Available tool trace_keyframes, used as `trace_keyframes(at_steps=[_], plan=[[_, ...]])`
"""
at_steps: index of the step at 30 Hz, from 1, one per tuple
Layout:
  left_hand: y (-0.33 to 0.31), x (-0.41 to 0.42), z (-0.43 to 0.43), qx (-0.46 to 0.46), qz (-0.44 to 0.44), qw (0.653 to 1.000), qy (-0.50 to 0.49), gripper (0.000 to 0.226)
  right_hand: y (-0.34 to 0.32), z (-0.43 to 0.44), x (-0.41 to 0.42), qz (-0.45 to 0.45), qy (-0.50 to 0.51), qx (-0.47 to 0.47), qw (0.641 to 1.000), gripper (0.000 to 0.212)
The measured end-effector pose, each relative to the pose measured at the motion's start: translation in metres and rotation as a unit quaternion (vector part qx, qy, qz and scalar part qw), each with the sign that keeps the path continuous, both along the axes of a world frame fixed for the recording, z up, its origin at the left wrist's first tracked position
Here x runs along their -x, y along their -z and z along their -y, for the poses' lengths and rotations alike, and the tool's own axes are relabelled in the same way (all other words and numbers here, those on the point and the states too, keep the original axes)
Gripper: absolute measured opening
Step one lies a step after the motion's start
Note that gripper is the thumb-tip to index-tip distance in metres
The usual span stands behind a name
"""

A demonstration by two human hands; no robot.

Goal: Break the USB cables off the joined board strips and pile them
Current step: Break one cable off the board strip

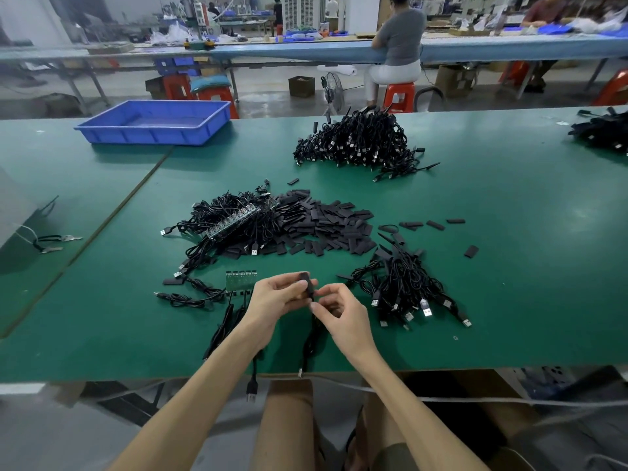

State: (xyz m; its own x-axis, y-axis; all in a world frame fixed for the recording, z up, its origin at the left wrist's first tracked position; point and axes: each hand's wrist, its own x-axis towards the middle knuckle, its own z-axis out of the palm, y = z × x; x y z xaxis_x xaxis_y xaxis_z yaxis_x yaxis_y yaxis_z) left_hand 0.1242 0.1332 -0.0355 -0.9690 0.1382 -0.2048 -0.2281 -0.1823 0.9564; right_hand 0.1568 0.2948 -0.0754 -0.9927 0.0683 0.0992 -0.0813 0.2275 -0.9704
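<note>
My left hand (277,295) pinches a short black sleeve piece (304,281) at the end of a USB cable (309,345) that hangs over the table's front edge. My right hand (339,312) pinches the same cable just below the sleeve. A green joined board strip (239,282) lies left of my hands with several cables still attached. A longer strip with cables (234,222) sits in a tangle behind. A pile of loose cables (404,290) lies to my right, and a bigger pile (360,141) sits farther back.
A heap of flat black sleeves (326,226) covers the table's middle. A blue tray (153,122) stands at the back left. Another cable bundle (603,130) lies at the far right edge. People sit at benches beyond the green table (526,232).
</note>
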Motion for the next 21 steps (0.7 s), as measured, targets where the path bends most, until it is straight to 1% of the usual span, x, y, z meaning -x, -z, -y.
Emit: trace_keyframes(at_steps=[3, 4, 6, 8, 11, 13, 15, 17, 18, 21], plan=[[0.0, -0.002, 0.0, 0.005, 0.001, 1.0, 0.029, 0.025, 0.001, -0.001, 0.001, -0.001, 0.008, 0.006, 1.0, 0.015], [0.002, -0.004, 0.0, 0.022, 0.004, 0.999, 0.043, 0.024, 0.001, -0.002, 0.001, -0.003, 0.018, 0.018, 1.0, 0.015], [0.006, -0.007, 0.0, 0.092, -0.008, 0.993, 0.075, 0.021, 0.001, -0.004, 0.001, -0.004, 0.044, 0.049, 0.998, 0.016], [0.009, -0.01, 0.0, 0.17, -0.034, 0.978, 0.12, 0.02, 0.001, -0.006, 0.001, -0.001, 0.067, 0.081, 0.994, 0.017], [0.006, -0.011, -0.002, 0.244, -0.041, 0.951, 0.183, 0.029, 0.002, -0.006, 0.001, 0.002, 0.081, 0.09, 0.993, 0.017], [0.003, -0.01, -0.007, 0.304, -0.064, 0.93, 0.194, 0.037, 0.002, -0.007, 0.001, 0.005, 0.086, 0.087, 0.992, 0.016], [-0.001, -0.008, -0.013, 0.352, -0.088, 0.911, 0.194, 0.036, 0.003, -0.008, 0.001, 0.013, 0.091, 0.092, 0.991, 0.016], [-0.006, -0.006, -0.017, 0.372, -0.104, 0.899, 0.204, 0.026, 0.004, -0.009, 0.002, 0.022, 0.097, 0.102, 0.99, 0.013], [-0.011, -0.003, -0.018, 0.369, -0.104, 0.901, 0.206, 0.02, 0.004, -0.008, 0.002, 0.027, 0.1, 0.113, 0.988, 0.015], [-0.034, 0.011, -0.02, 0.309, -0.091, 0.928, 0.187, 0.012, 0.003, -0.007, 0.003, 0.042, 0.102, 0.144, 0.983, 0.031]])
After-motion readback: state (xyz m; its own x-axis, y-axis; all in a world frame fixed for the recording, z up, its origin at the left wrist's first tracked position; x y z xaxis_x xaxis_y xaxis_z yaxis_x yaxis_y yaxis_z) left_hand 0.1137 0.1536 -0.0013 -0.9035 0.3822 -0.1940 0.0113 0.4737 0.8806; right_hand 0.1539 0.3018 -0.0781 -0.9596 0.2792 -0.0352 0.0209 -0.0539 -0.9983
